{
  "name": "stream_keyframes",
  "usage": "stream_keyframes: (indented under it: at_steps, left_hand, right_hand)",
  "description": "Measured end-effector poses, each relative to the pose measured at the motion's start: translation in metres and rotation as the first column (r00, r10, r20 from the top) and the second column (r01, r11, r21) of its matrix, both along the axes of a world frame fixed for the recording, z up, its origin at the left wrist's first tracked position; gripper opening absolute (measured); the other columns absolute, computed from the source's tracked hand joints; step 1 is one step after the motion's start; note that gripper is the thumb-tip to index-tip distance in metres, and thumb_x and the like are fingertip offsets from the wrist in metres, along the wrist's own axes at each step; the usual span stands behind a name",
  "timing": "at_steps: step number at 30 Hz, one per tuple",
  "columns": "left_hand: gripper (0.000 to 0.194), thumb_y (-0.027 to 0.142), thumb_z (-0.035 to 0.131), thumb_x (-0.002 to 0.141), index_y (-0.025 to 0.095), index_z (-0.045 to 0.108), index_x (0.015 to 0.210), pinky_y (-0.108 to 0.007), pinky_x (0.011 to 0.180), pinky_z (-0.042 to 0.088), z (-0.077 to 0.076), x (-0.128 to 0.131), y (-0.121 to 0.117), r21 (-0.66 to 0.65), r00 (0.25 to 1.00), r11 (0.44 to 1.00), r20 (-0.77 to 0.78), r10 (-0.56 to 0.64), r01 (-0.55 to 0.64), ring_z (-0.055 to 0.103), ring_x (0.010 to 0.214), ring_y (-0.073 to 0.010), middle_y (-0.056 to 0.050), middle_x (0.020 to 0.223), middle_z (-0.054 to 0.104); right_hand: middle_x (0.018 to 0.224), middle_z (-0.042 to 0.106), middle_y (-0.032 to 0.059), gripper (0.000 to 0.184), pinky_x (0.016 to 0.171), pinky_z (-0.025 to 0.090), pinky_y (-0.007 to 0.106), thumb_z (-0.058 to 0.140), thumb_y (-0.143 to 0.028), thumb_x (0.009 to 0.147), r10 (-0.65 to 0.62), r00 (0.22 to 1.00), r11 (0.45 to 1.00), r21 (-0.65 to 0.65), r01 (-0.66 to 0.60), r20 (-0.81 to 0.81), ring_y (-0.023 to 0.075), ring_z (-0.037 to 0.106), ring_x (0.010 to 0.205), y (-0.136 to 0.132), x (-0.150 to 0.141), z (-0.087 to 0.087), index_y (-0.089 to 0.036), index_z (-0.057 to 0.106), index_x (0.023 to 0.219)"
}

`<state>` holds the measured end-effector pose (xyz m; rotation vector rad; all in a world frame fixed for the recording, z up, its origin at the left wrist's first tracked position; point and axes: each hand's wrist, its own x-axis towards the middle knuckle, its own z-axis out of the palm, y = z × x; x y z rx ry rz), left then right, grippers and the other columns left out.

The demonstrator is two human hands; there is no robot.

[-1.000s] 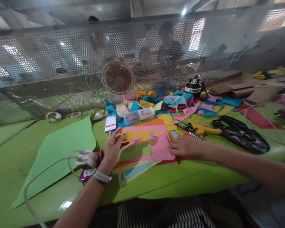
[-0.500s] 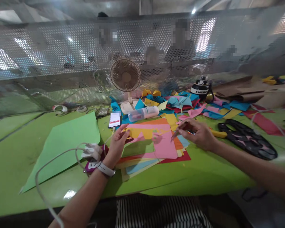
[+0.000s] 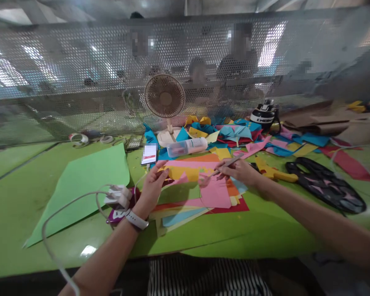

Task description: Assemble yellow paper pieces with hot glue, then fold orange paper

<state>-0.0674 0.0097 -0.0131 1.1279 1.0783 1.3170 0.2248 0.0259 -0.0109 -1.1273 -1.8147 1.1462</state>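
Observation:
My left hand [image 3: 152, 187] pinches the left end of a yellow paper strip [image 3: 185, 174], its edge cut unevenly. My right hand [image 3: 240, 172] grips a thin pencil [image 3: 231, 161] like a writing tool, the tip pointing down and left by the strip's right end. Whether the tip touches paper is too blurred to tell. Under and beside the strip lies pink paper [image 3: 216, 195], on top of a stack with orange, red and light blue paper [image 3: 179, 217] edges. A yellow glue gun [image 3: 276, 172] lies right of my right hand.
Behind the papers stand a small fan [image 3: 165, 98], a clear bottle [image 3: 188, 147] lying sideways, a phone [image 3: 149, 154] and scraps. Plugs with a cable [image 3: 119, 197] sit by my left wrist. A green sheet [image 3: 89, 181] lies left, a black tray [image 3: 325, 185] right.
My right hand has picked up the pencil from the stack's right side, lifted it, and brought it left to the yellow strip. My left hand keeps its hold; the view has shifted slightly.

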Motion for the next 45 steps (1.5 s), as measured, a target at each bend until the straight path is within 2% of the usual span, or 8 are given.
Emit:
stream_keyframes:
  at_steps: [2,5,12,16,21,23,28,45]
  left_hand:
    - [0.055,0.033,0.071,0.071,0.019,0.055,0.122,-0.028,0.073,0.054,0.001,0.000,-0.001,-0.011,1.000,1.000,0.010,0.008,-0.008,0.062,0.074,-0.0125,0.001,0.081,0.066]
    - [0.055,0.033,0.072,0.071,0.019,0.055,0.121,-0.026,0.071,0.053,0.002,0.000,0.000,-0.028,0.999,0.999,0.028,0.019,-0.019,0.062,0.073,-0.0118,0.002,0.080,0.065]
    - [0.057,0.034,0.076,0.067,0.020,0.058,0.119,-0.024,0.069,0.052,-0.001,-0.001,0.004,-0.061,0.994,0.996,0.075,0.076,-0.072,0.062,0.074,-0.0111,0.002,0.082,0.065]
    - [0.054,0.033,0.076,0.068,0.021,0.059,0.118,-0.024,0.070,0.053,-0.003,-0.001,0.005,-0.065,0.996,0.996,0.068,0.064,-0.060,0.061,0.072,-0.0101,0.002,0.082,0.064]
    - [0.053,0.033,0.075,0.069,0.022,0.059,0.118,-0.024,0.071,0.053,-0.003,-0.001,0.004,-0.079,0.996,0.996,0.073,0.055,-0.049,0.061,0.071,-0.0094,0.002,0.087,0.065]
    - [0.053,0.032,0.076,0.068,0.021,0.060,0.117,-0.024,0.070,0.053,-0.002,0.000,0.004,-0.086,0.995,0.995,0.074,0.060,-0.054,0.061,0.071,-0.0096,0.001,0.087,0.065]
    - [0.050,0.030,0.075,0.069,0.021,0.060,0.116,-0.023,0.069,0.053,-0.001,0.000,0.004,-0.085,0.997,0.996,0.063,0.045,-0.040,0.061,0.071,-0.0095,0.002,0.083,0.065]
    - [0.048,0.033,0.074,0.069,0.023,0.062,0.115,-0.024,0.069,0.053,-0.002,0.000,0.003,-0.072,0.999,0.997,0.045,0.023,-0.020,0.060,0.075,-0.0105,0.002,0.084,0.065]
  right_hand:
    - [0.088,0.073,0.0104,0.025,0.053,0.055,0.024,0.062,-0.037,0.080,0.020,0.990,0.992,-0.120,-0.037,-0.139,0.0191,0.071,0.069,0.010,-0.007,-0.005,-0.014,0.063,0.090]
    - [0.096,0.073,0.0134,0.030,0.047,0.054,0.020,0.068,-0.038,0.076,0.016,0.975,0.968,-0.242,-0.071,-0.221,0.0195,0.072,0.070,0.022,-0.011,-0.009,-0.013,0.065,0.093]
    - [0.091,0.074,0.0142,0.030,0.053,0.060,0.026,0.073,-0.035,0.074,0.007,0.938,0.918,-0.370,-0.144,-0.348,0.0241,0.072,0.079,0.031,-0.008,-0.018,-0.013,0.062,0.091]
    - [0.091,0.074,0.0136,0.026,0.046,0.058,0.024,0.074,-0.031,0.075,-0.048,0.936,0.912,-0.398,-0.102,-0.350,0.0232,0.072,0.076,0.033,-0.013,-0.024,-0.014,0.060,0.090]
    - [0.077,0.074,0.0094,0.022,0.045,0.057,0.023,0.073,-0.028,0.076,-0.114,0.924,0.899,-0.433,-0.060,-0.365,0.0203,0.072,0.067,0.033,-0.020,-0.027,-0.015,0.057,0.084]
    - [0.077,0.074,0.0097,0.021,0.045,0.057,0.022,0.072,-0.029,0.078,-0.099,0.927,0.895,-0.439,-0.076,-0.363,0.0190,0.071,0.065,0.032,-0.021,-0.029,-0.015,0.057,0.083]
    - [0.074,0.074,0.0095,0.023,0.032,0.046,0.016,0.067,-0.036,0.082,-0.062,0.949,0.913,-0.402,-0.071,-0.308,0.0126,0.065,0.046,0.032,-0.023,-0.036,-0.015,0.058,0.082]
    - [0.063,0.072,0.0060,0.028,0.030,0.044,0.015,0.070,-0.039,0.077,-0.037,0.946,0.914,-0.394,-0.099,-0.323,0.0121,0.063,0.041,0.029,-0.024,-0.030,-0.014,0.056,0.079]
